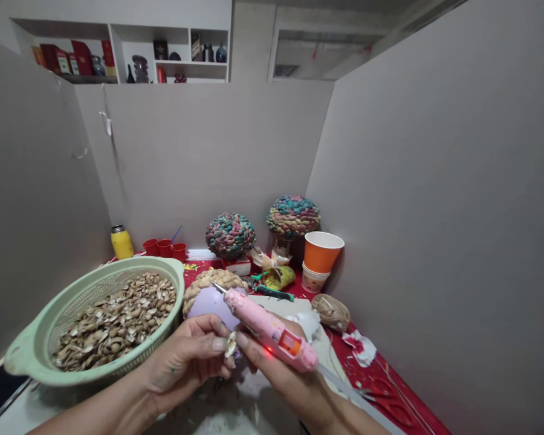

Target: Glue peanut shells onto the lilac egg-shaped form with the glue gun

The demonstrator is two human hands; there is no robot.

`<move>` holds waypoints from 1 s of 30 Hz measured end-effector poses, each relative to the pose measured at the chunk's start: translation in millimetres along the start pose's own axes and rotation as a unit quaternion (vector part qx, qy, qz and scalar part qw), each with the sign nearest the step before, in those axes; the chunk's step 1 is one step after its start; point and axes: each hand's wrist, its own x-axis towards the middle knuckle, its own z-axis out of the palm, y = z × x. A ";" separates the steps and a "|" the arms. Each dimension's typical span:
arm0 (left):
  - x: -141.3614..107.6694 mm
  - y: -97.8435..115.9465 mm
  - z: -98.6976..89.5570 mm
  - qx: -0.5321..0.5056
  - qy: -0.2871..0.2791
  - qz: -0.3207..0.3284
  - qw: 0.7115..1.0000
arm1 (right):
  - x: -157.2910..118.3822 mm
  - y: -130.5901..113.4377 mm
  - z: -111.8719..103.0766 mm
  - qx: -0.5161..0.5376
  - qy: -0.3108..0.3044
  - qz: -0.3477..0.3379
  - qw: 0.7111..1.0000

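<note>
A pink glue gun (267,329) with a metal tip and a small red light lies across my right hand (276,356), its tip pointing up and left. Between thumb and fingers, my left hand (185,356) pinches a pale shell piece (231,345). The right fingertips meet the same piece from the other side. Just beyond both hands is a light purple balloon (211,305), its upper edge ringed by brown shells (213,279). To the left stands a green basket (31,344) holding many loose shell pieces (118,320).
Two multicoloured domes (230,234) stand at the back. Right of them are an orange cup (323,254), a woven piece (330,311) and red-handled scissors (385,399). Green-handled pliers (274,293) lie beyond the balloon. A yellow bottle (122,243) and red cups (164,248) stand back left.
</note>
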 end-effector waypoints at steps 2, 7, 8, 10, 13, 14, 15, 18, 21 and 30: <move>0.0 0.3 -0.4 -0.003 -0.001 -0.001 1.000 | 0.6 -0.9 0.5 0.008 0.004 -0.002 1.000; 1.0 -0.1 -3.8 0.002 -0.011 -0.018 1.000 | 0.6 -0.9 1.7 0.028 -0.006 0.000 1.000; 1.3 -0.6 -4.5 0.001 -0.015 -0.019 1.000 | 0.5 -0.8 1.9 0.031 -0.008 0.000 1.000; 1.9 -1.8 -5.7 0.001 -0.023 -0.022 0.999 | 0.7 -0.8 2.4 0.034 -0.013 0.002 0.999; 2.6 -3.7 -6.2 -0.005 -0.027 -0.024 0.999 | 2.1 -1.5 3.0 0.041 -0.018 0.000 0.999; 2.8 -4.2 -6.2 -0.009 -0.029 -0.024 0.999 | 2.5 -1.8 3.1 0.043 -0.019 0.001 0.999; 2.9 -4.7 -6.1 -0.011 -0.032 -0.024 0.999 | 2.8 -2.0 3.1 0.044 -0.020 0.002 0.999; 3.3 -5.5 -6.3 -0.013 -0.042 -0.025 0.999 | 2.2 -1.1 2.6 0.037 -0.022 0.003 0.999; 4.0 -5.8 -7.3 -0.010 -0.047 -0.021 0.999 | 0.6 1.7 1.9 0.034 -0.033 0.004 0.999; -1.7 2.9 -1.5 0.066 -0.009 0.018 0.998 | 0.7 -0.4 -7.5 -0.043 0.006 -0.007 0.999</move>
